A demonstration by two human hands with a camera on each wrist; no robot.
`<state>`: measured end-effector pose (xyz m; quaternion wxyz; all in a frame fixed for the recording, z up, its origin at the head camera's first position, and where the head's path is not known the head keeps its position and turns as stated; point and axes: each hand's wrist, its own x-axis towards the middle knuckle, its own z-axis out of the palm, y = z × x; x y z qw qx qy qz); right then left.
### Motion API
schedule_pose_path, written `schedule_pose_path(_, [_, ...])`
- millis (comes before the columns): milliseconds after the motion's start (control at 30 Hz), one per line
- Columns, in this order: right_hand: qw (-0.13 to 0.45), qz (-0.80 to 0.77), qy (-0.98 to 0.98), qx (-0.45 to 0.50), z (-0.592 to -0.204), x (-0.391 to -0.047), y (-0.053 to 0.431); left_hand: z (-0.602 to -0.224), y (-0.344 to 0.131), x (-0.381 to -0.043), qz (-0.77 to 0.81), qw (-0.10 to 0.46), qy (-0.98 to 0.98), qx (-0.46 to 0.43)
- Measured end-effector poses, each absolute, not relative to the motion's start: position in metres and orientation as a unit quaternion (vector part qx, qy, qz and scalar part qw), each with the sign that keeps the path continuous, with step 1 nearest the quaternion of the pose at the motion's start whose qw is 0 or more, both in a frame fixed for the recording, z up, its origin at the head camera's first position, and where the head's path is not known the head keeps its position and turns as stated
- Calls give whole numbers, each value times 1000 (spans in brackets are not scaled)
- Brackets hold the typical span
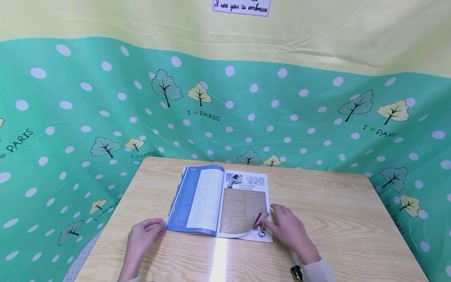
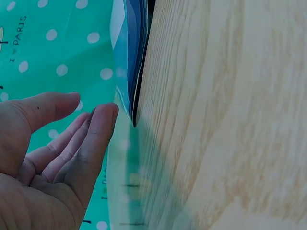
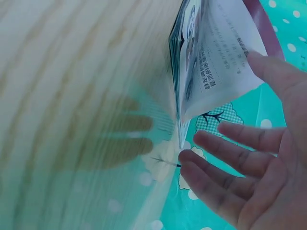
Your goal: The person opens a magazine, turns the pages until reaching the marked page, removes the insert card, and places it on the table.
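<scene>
In the head view, an open magazine (image 1: 220, 203) is seen lying flat near the middle of the wooden desk (image 1: 334, 219), with a green dotted curtain (image 1: 299, 117) behind it. The left hand (image 1: 142, 235) is laid at the magazine's lower left corner with relaxed, nearly straight fingers, and nothing is gripped by it. The right hand (image 1: 287, 229) is placed at the lower right corner, where the page corner (image 1: 260, 221) is lifted and curled against the thumb. In the left wrist view, the left fingertips (image 2: 106, 115) are shown just touching the edge of the stacked pages (image 2: 129, 57). In the right wrist view, the raised page (image 3: 216, 62) is seen resting on the thumb, while the other fingers (image 3: 225, 158) are spread and open. If the page is pulled too quickly, it could be creased or torn at the spine, and the magazine could be slid over the smooth desk, because it is only lightly steadied.
</scene>
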<state>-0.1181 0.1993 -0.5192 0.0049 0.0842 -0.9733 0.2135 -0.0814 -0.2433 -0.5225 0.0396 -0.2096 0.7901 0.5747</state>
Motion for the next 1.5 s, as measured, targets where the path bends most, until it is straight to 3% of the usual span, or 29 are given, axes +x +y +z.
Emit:
schedule_pose_path(233, [-12, 218, -975, 45, -518, -121, 194, -524, -238, -85, 577, 27, 792, -199])
schedule_pose_path(733, [39, 267, -952, 146, -515, -122, 181, -524, -199, -102, 602, 17, 784, -154])
schedule_pose_path(933, [1, 271, -942, 201, -514, -122, 172, -521, -176, -109, 639, 17, 760, -116])
schedule_pose_path(1300, [-29, 245, -938, 244, -520, -127, 153, -519, -133, -113, 729, 78, 680, -13])
schedule_pose_path(1500, [-35, 226, -942, 247, -522, -128, 146, -519, -119, -112, 731, 98, 675, 2])
